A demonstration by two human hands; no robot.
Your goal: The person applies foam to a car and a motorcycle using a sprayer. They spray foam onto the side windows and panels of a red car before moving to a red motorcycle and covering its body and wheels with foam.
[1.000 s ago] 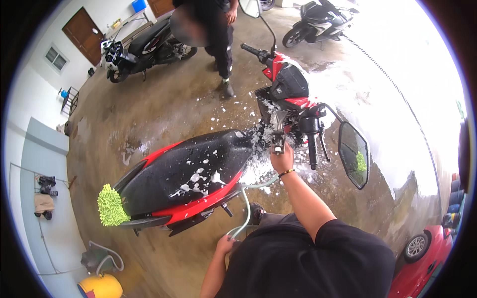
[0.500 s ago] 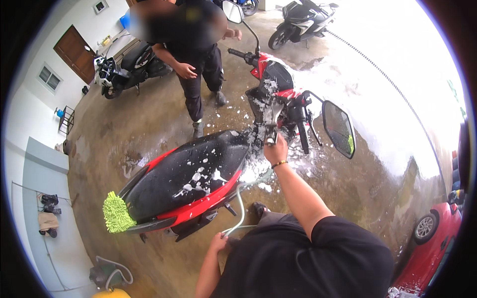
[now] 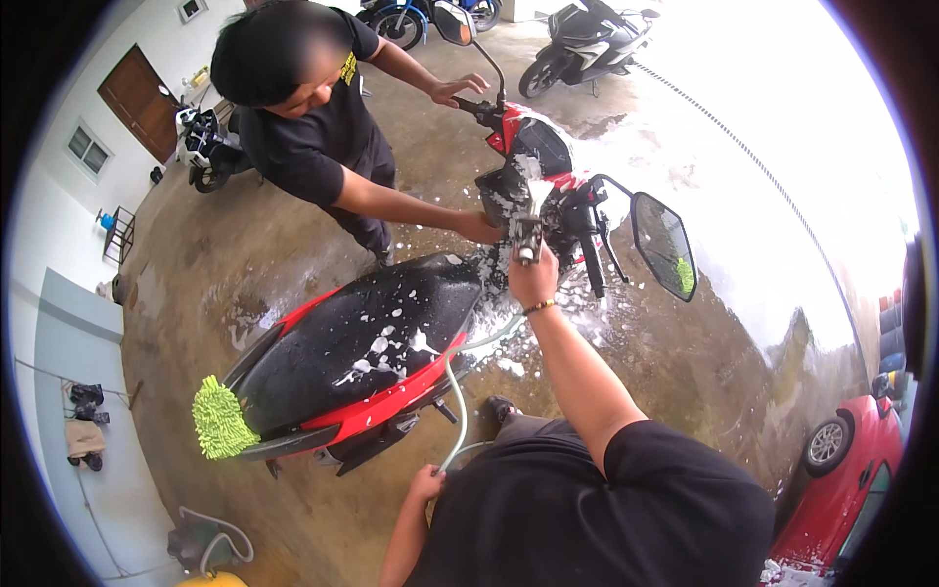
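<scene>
My right hand (image 3: pixel 533 280) is closed round the handle of a spray gun (image 3: pixel 529 235), held over the footwell of a red and black scooter (image 3: pixel 367 318). White foam lies on the scooter's front and in spots on its seat. A pale green hose (image 3: pixel 456 406) curves down beside the seat, and my left hand (image 3: pixel 426 483) is closed on it near my waist. A bright green chenille wash mitt (image 3: pixel 223 419) rests on the scooter's tail. Across from me, a co-worker (image 3: pixel 313 157) bends in, one hand near the left handlebar grip and the other near the front panel, partly hidden there.
Wet concrete with foam patches surrounds the scooter. Its right mirror (image 3: pixel 665 245) sticks out beside my right arm. A parked red car (image 3: pixel 846 489) is at the lower right. More motorbikes, including a black and white scooter (image 3: pixel 587 49), stand at the back. A chain (image 3: pixel 724 132) crosses the right side.
The co-worker has leaned over the scooter, reaching one hand to the handlebar and the other to the front panel. My right hand keeps the spray gun over the footwell; my left stays on the hose.
</scene>
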